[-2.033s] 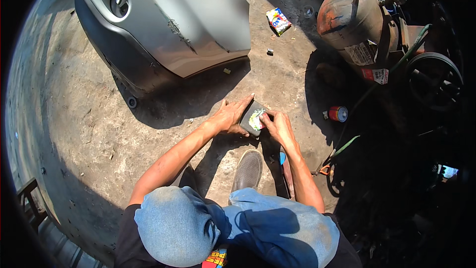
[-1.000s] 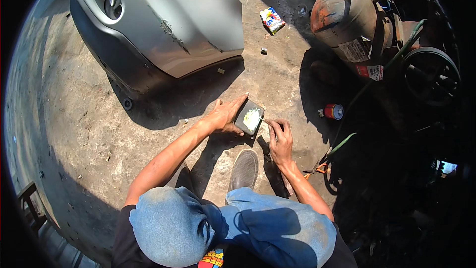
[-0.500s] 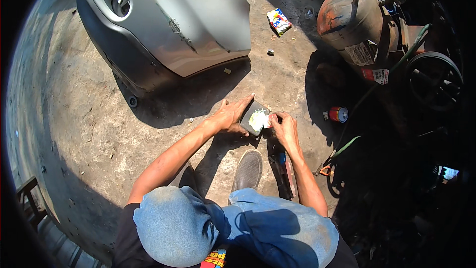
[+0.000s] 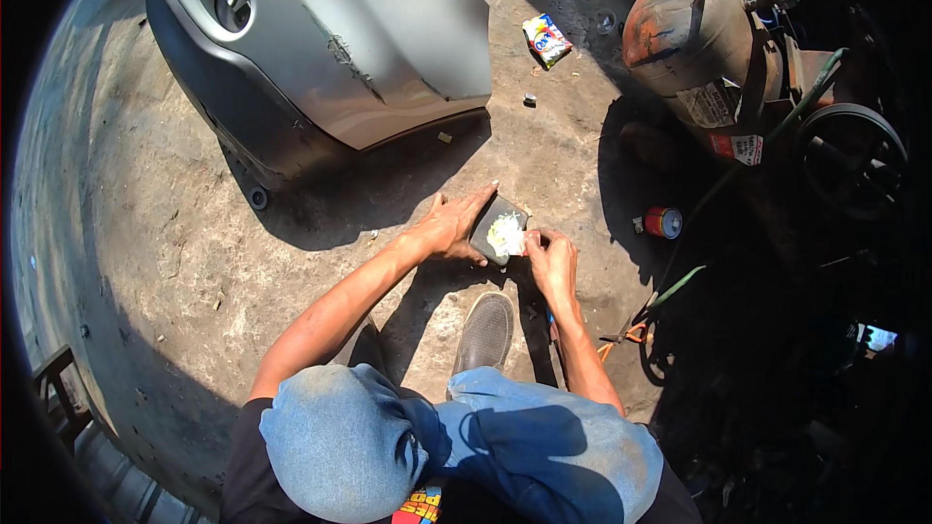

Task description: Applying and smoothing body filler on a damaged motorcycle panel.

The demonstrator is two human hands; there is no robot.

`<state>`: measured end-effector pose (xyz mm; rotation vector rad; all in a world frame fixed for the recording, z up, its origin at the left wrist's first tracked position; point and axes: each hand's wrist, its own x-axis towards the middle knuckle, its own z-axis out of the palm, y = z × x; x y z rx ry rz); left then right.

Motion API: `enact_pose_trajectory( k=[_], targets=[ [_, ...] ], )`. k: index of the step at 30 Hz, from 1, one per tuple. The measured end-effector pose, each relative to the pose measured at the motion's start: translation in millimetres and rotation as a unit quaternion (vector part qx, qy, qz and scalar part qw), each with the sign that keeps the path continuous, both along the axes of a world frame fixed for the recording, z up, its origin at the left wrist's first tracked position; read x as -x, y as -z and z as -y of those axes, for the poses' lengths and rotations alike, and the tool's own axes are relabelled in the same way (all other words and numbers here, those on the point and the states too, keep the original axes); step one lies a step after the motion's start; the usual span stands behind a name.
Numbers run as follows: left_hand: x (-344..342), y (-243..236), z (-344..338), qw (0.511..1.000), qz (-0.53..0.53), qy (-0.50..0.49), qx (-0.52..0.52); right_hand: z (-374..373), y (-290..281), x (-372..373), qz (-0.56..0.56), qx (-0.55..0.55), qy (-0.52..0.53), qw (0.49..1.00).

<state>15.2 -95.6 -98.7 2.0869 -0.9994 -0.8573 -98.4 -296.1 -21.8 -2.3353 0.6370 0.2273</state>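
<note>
My left hand (image 4: 452, 227) grips a dark, flat slab (image 4: 482, 224) by its left side, fingers along the far edge and thumb at the near edge. A patch of white and pale yellow paste (image 4: 504, 233) lies on top of the slab. My right hand (image 4: 554, 260), at the slab's right edge, pinches a small flat spreader (image 4: 524, 243). Its tip meets the paste, and the fingers hide most of it. My shoe (image 4: 484, 332) is just below the slab.
Ahead to the left stands a silver-grey car body panel (image 4: 398, 29) with scraped patches. A rusty compressor tank (image 4: 684, 24) with a gauge and wheel stands right. A red and yellow can (image 4: 664, 223), green hose (image 4: 680, 286) and colourful packet (image 4: 547, 41) lie on the ground.
My right hand has turned slightly and dropped a little, and its forearm has swung inward to the left. The spreader has shifted slightly left into the paste. My left hand holds the slab still.
</note>
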Motion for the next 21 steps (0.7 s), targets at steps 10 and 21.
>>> enact_pose_trajectory(
  k=[10,21],
  targets=[
    [0,0,3,1.0,-0.002,0.0,0.0,18,13,-20,0.034,0.037,-0.036,0.998],
    [1,4,2,1.0,0.002,0.002,0.003,20,2,-51,0.019,-0.007,-0.167,0.986]
  ],
)
